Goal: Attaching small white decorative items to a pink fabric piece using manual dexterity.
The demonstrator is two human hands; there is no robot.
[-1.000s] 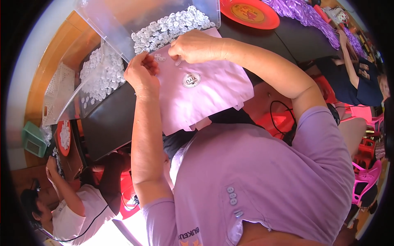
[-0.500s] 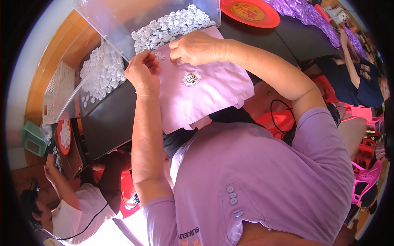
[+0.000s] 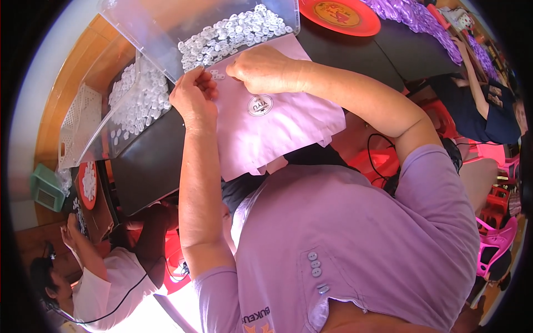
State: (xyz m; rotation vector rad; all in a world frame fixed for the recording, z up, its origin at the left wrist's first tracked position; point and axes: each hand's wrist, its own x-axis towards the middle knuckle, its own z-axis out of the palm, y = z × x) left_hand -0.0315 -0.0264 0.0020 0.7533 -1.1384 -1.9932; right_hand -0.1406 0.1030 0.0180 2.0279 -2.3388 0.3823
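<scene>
A pink cloth point(image 3: 277, 130) with a round printed badge lies across my lap and up to a clear plastic bin point(image 3: 161, 55). Inside the bin is a heap of small white oval pieces point(image 3: 239, 33) with holes. A few such white pieces point(image 3: 217, 74) lie on the cloth between my hands. My left hand point(image 3: 194, 95) is at the cloth's left edge by the bin's corner, its fingers curled in; whatever they hold is hidden. Over the upper cloth, my right hand point(image 3: 265, 69) is closed in a pinch, fingertips down beside those pieces. I cannot make out what is in it.
Another clear bin point(image 3: 83, 133) with white pieces stands to the left, near a green basket point(image 3: 47, 187). A red plate point(image 3: 341, 16) lies beyond the cloth, beside shiny purple material point(image 3: 413, 25). One person point(image 3: 105, 277) sits at left, another point(image 3: 472, 105) at right.
My right hand has shifted slightly left, and the whitish bit seen under its fingertips no longer shows. My left hand has stayed nearly still.
</scene>
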